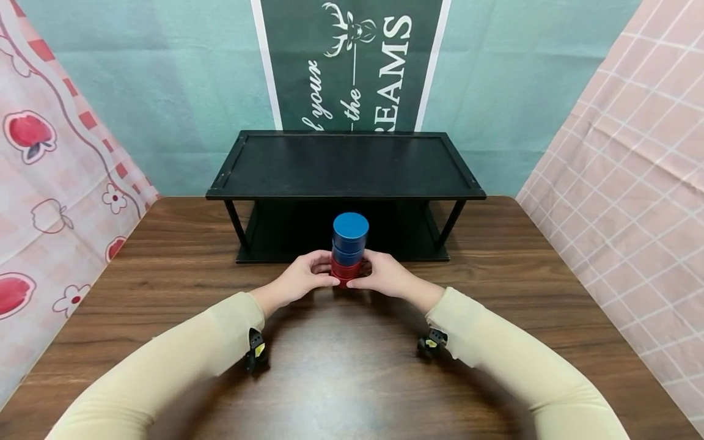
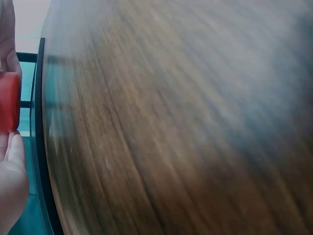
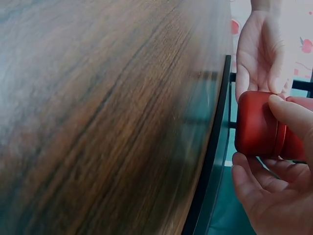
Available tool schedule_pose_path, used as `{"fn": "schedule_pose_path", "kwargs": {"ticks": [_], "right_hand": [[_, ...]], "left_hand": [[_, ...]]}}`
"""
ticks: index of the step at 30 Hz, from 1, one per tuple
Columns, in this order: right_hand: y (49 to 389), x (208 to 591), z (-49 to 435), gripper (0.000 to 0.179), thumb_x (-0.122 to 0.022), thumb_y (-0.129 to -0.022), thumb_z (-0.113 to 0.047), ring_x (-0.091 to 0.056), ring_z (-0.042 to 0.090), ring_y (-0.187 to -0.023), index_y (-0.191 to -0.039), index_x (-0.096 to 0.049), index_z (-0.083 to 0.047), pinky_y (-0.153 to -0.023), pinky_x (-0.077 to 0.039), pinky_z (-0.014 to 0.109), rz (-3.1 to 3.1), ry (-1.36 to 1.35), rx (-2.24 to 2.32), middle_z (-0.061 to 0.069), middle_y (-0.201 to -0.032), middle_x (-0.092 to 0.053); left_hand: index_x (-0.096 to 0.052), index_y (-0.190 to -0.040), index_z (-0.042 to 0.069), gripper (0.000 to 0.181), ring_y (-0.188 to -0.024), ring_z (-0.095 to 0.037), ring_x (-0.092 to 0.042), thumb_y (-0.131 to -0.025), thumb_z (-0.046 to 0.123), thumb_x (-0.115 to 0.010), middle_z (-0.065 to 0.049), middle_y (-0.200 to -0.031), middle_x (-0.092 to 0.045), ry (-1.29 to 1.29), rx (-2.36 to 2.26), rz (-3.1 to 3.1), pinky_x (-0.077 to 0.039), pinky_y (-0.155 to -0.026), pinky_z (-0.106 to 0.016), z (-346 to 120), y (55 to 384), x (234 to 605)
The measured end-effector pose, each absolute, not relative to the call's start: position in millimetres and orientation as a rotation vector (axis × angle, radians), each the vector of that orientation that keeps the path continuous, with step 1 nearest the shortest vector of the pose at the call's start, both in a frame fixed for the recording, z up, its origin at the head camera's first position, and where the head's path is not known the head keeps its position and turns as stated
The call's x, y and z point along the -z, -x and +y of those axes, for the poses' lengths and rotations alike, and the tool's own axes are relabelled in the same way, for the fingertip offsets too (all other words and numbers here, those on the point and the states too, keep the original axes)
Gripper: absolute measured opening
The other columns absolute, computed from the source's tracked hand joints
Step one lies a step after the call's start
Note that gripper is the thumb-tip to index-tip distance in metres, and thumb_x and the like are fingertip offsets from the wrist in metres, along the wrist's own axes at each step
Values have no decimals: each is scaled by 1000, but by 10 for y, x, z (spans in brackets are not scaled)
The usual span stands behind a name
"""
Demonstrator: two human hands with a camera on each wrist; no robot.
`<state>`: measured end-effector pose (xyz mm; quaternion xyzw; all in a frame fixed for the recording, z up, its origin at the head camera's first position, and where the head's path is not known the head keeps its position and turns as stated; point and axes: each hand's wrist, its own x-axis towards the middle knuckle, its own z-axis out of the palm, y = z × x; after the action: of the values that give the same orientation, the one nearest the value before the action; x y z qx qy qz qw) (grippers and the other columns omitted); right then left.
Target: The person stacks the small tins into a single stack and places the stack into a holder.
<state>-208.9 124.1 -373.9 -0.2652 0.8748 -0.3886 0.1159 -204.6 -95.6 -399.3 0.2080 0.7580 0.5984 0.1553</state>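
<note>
A cylindrical blue tin (image 1: 350,237) stands upright on top of a red tin (image 1: 346,270), the two forming one stack. My left hand (image 1: 301,276) grips the red tin from its left side, thumb toward me and fingers behind. On the opposite side my right hand (image 1: 388,275) holds the same tin in a mirrored grip. Seen from the right wrist, the smooth red tin (image 3: 257,125) has rounded bottom edges and a seam, with a space showing between its base and the tabletop. The left wrist view catches only part of the red tin (image 2: 8,103).
Right behind the stack is a black two-level shelf (image 1: 352,165), its lower board (image 1: 286,244) resting on the wooden table (image 1: 341,366). Teal cloth (image 1: 165,91) with a dark green printed panel (image 1: 352,67) hangs behind. Patterned cloths border the table on both sides.
</note>
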Motion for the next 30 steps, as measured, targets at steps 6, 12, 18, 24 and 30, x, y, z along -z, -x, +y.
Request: {"fn": "schedule_pose_path", "kwargs": {"ticks": [6,12,18,24,30], "right_hand": [[2070,3714,1314,51,-74,-81,-21,-61,21,-99,-124,-53,-3,-86,-49,37,2566,767,1144,10,-114,-62],[2036,3684,1390,52,-75,-80,-20,-62,22,-98,-124,-53,-4,-85,-50,36,2567,752,1167,11,-115,-62],[2041,3628,1430,51,-76,-79,-21,-62,20,-95,-122,-54,-4,-81,-52,34,2578,772,1181,9,-111,-63],[2028,3556,1438,51,-76,-79,-22,-63,20,-94,-123,-54,-4,-82,-51,36,2588,776,1200,10,-111,-63],[1989,3516,1461,57,-75,-80,-24,-62,19,-94,-128,-50,-7,-79,-52,33,2594,758,1222,8,-115,-61]], "left_hand": [[-48,-127,-2,49,-114,-27,-54,-84,5,-69,-16,-126,-54,-612,-1713,2172,-43,-96,-38,-894,2046,3961],[-49,-126,-4,48,-114,-28,-54,-84,5,-68,-18,-125,-54,-639,-1733,2154,-43,-96,-39,-821,2028,3912],[-50,-125,-4,47,-113,-28,-55,-83,5,-69,-18,-124,-55,-669,-1730,2184,-45,-94,-38,-784,2062,3881],[-51,-124,-3,46,-112,-28,-56,-82,5,-70,-17,-123,-56,-673,-1729,2212,-45,-94,-39,-777,2064,3811],[-51,-126,0,48,-111,-26,-56,-84,12,-70,-14,-124,-57,-651,-1692,2237,-44,-95,-39,-782,2028,3739]]}}
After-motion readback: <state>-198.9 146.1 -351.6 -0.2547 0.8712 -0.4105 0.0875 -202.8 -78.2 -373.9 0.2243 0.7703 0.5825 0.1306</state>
